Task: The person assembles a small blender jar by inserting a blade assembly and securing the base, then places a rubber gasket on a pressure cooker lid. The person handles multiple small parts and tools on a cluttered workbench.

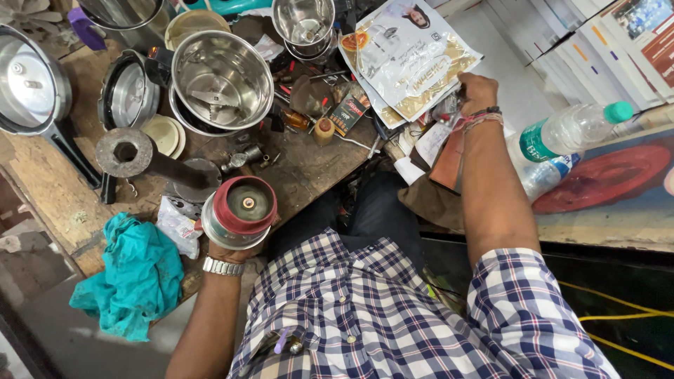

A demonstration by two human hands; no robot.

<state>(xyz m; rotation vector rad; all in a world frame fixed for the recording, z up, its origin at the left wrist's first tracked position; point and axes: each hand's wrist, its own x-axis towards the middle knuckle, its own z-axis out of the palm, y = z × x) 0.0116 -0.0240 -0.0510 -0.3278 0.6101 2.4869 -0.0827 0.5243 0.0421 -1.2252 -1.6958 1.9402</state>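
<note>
Head view, looking down on a seated person in a blue-and-white checked shirt [379,309] at a cluttered wooden workbench [42,182]. The left hand [228,249], with a metal watch on its wrist, is closed from below around a small steel mixer jar with a dark red plastic base [240,210]; the jar is held upside down, base toward the camera, above the near edge of the bench and just in front of the person's chest. The right hand [476,90], with threads and a dark band on its wrist, is stretched forward to the far right of the bench, its fingers curled down among papers and small parts; what they grip, if anything, cannot be told because the fingers are hidden behind the hand. Just beside that hand lies a glossy printed packet in white and gold [411,60]. A large open steel jar with a blade at its bottom [221,78] stands behind the held jar, well apart from it. A crumpled teal cloth [133,277] lies at the bench's near left corner, near the left forearm. A clear plastic bottle with a green cap [572,130] lies on its side to the right of the right forearm.
</note>
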